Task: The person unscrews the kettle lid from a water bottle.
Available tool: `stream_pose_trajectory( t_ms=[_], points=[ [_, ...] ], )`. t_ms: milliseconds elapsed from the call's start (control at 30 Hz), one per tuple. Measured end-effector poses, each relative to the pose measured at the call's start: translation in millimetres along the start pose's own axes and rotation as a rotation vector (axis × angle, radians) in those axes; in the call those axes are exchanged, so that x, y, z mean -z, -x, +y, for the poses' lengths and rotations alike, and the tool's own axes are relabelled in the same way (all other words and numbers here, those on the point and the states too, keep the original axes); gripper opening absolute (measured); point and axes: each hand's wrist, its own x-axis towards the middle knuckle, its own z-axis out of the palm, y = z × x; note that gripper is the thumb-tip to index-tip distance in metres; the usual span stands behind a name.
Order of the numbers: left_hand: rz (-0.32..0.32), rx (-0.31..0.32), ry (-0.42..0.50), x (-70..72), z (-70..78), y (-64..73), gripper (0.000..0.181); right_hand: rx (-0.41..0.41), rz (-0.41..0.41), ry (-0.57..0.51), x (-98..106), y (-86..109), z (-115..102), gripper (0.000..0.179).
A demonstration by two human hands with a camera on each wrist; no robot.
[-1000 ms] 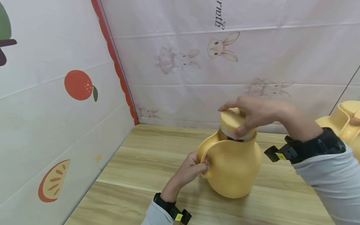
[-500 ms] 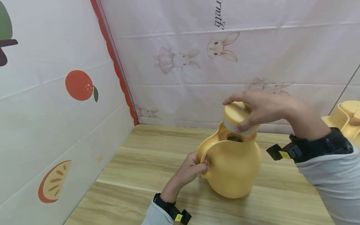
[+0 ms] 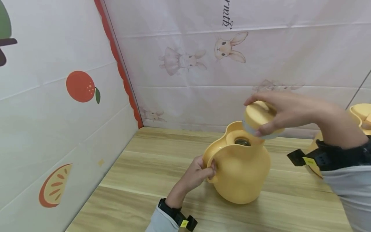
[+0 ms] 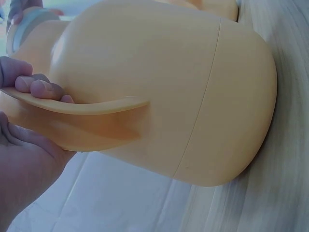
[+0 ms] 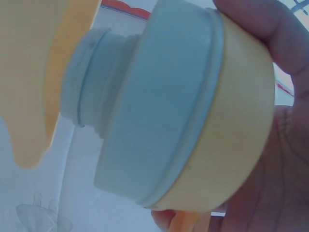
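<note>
A yellow thermos jug (image 3: 242, 174) stands upright on the wooden table, its round dark mouth showing at the top. My left hand (image 3: 195, 174) grips the jug's handle (image 3: 213, 154), fingers wrapped round it; in the left wrist view the curled fingers (image 4: 41, 88) show over the handle's edge. My right hand (image 3: 292, 111) holds the jug's lid (image 3: 261, 116) by its sides, up and to the right of the mouth. In the right wrist view the lid (image 5: 164, 106) has a yellow top, a pale lower ring and a narrower ridged stopper (image 5: 89, 77) pointing toward the jug.
A second yellow jug (image 3: 362, 112) stands at the right edge, partly hidden behind my right forearm. The back wall (image 3: 185, 103) with printed rabbits and the left wall (image 3: 43, 129) with printed fruit border the wooden table (image 3: 162, 145).
My right hand has lifted the lid out of the jug's neck and carried it up and to the right, baring the mouth. My left hand and the jug have stayed in place.
</note>
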Motion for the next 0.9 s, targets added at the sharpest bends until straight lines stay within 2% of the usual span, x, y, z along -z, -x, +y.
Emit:
stream_pose_trajectory(
  t_ms=[333, 533, 900],
  points=[
    [0.003, -0.02, -0.003, -0.9, -1.4, -2.1, 0.002, -0.081, 0.017, -0.088, 2.3, 20.5, 24.7, 0.075],
    [0.003, -0.015, -0.003, -0.3, -2.1, -2.5, 0.002, -0.116, 0.01, -0.086, 0.7, 27.7, 33.4, 0.072],
    [-0.008, -0.024, -0.008, 0.7, -3.1, -3.0, 0.003, -0.16, -0.027, -0.124, -14.3, 38.2, 48.7, 0.079]
  ],
)
